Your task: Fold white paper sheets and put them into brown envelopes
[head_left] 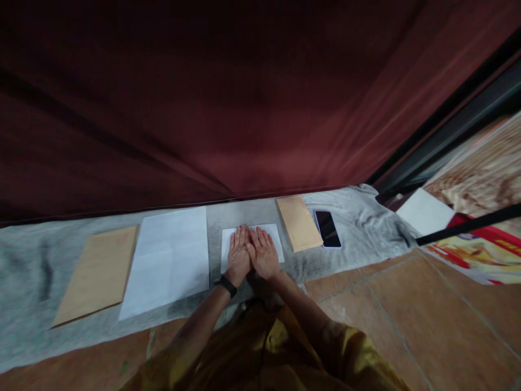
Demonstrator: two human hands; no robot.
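Side by side, my two hands press flat on a small white sheet of paper (277, 244), which looks folded. My left hand (239, 252), with a dark band on the wrist, lies on its left part with fingers stretched forward. My right hand (262, 253) rests on the right part, fingers also extended, and its thumb meets the left hand. Both palms hide the middle of the paper. To the left lies a large white sheet (166, 266) with faint creases. A small brown envelope (299, 224) is just right of my right hand.
A larger brown envelope (100, 271) lies at the far left on the grey cloth (358, 233). Right of the small envelope is a phone (328, 228) with a dark screen. A dark red curtain (252, 119) hangs behind. Tiled floor (391, 309) and a colourful printed board (480, 247) are at right.
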